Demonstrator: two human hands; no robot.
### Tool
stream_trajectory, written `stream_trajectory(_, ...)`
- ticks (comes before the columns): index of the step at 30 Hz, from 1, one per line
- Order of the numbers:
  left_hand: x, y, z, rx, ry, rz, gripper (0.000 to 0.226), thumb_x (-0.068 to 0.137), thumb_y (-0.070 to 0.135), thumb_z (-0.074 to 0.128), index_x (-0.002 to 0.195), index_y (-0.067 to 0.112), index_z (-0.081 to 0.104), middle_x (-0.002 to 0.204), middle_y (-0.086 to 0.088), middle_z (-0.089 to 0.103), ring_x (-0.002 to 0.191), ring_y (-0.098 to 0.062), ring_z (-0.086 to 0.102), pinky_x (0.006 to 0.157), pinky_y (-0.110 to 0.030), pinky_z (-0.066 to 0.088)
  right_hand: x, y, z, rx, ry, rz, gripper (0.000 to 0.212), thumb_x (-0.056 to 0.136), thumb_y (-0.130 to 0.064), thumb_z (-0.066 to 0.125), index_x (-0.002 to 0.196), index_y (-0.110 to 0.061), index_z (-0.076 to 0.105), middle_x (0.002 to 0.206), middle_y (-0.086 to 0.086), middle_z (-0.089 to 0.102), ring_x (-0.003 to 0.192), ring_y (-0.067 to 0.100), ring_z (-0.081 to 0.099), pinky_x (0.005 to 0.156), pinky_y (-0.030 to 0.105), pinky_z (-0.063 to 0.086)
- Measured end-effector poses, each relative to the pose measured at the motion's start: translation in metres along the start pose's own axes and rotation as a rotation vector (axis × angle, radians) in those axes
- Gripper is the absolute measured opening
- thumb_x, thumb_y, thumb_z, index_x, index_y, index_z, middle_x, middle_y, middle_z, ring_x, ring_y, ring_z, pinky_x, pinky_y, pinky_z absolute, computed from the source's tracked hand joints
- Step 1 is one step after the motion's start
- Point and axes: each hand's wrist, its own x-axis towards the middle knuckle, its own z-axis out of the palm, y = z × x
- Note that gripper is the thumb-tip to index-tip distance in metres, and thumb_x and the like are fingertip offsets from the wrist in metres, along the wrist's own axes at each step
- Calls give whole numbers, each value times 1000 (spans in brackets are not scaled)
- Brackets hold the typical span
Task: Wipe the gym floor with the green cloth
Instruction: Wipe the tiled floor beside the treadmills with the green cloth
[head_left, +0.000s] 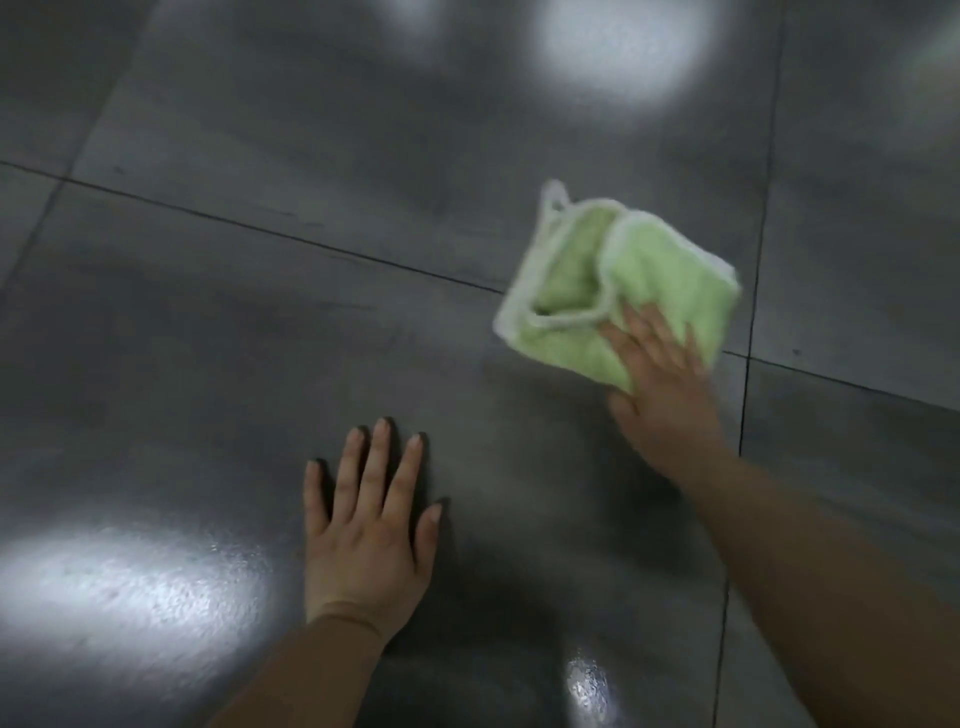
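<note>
A light green cloth (618, 283) with white edging lies folded on the dark grey gym floor (311, 322), right of centre. My right hand (660, 389) presses flat on the cloth's near right part, fingers spread over it. The cloth and that hand look blurred. My left hand (369, 525) lies flat on the bare floor below centre, fingers apart, with nothing under or in it.
The floor is made of large glossy grey tiles with thin dark seams (291, 239). Bright patches of reflected light show at the lower left (124, 587) and top (618, 47).
</note>
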Motion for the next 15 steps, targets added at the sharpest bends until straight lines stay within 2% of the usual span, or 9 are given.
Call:
stream_trajectory(2,0,0,1,27,-4,-8,59,91,47,0,131,19,34,135,-10,52,128,-22,26,109,-36,-1,-40,21,-7,92,24,345,81,64,-39,23,135,-5,42,147,19,33,139,34,22,113,51,7)
stream_trajectory(4,1,-1,1,32,3,-10,59,91,47,0,131,21,34,136,-9,52,128,-20,25,109,-37,-1,-62,-4,2,131,169,738,80,66,-36,23,138,-4,36,150,19,27,141,35,17,113,55,4)
stream_trajectory(5,0,-2,0,28,7,-16,58,91,47,0,130,22,34,136,-8,52,129,-20,25,109,-38,-2,-63,-30,10,148,194,830,76,68,-31,27,138,-4,36,149,21,29,140,37,19,112,58,6)
stream_trajectory(6,-1,-3,0,25,16,-14,57,91,47,2,130,22,34,136,-8,52,129,-20,25,108,-38,-2,-62,-59,19,150,197,817,73,68,-27,31,137,-3,39,146,23,34,137,41,24,110,60,10)
stream_trajectory(7,-1,-4,1,20,33,-2,53,92,46,6,130,23,34,135,-8,53,128,-20,25,108,-38,-2,-62,-86,29,125,183,698,72,66,-26,32,133,-3,44,142,25,40,133,43,31,108,60,14)
stream_trajectory(9,-2,-5,0,21,63,32,47,88,43,23,128,22,36,133,-8,55,129,-23,30,107,-39,4,-75,-116,43,8,132,298,70,61,-28,34,127,-10,45,137,20,45,129,36,34,111,45,10)
stream_trajectory(12,-2,-5,2,108,59,66,54,76,40,35,123,19,49,128,-8,60,122,-31,52,100,-43,18,-114,-71,32,-85,-7,-206,61,61,-27,37,121,-18,42,141,2,31,136,19,17,109,31,9)
stream_trajectory(14,-3,-1,-5,78,65,42,57,76,42,31,123,18,53,132,-7,57,122,-30,52,101,-42,16,-149,-19,18,-104,-1,-270,65,59,-26,38,124,-18,40,156,-6,7,143,10,-1,110,24,10)
stream_trajectory(15,-4,0,-10,43,35,36,63,76,46,23,129,20,47,140,-5,48,131,-27,43,105,-40,8,-168,5,12,-99,-14,-233,78,56,-27,37,134,-21,34,157,-10,-5,143,7,-7,110,20,8)
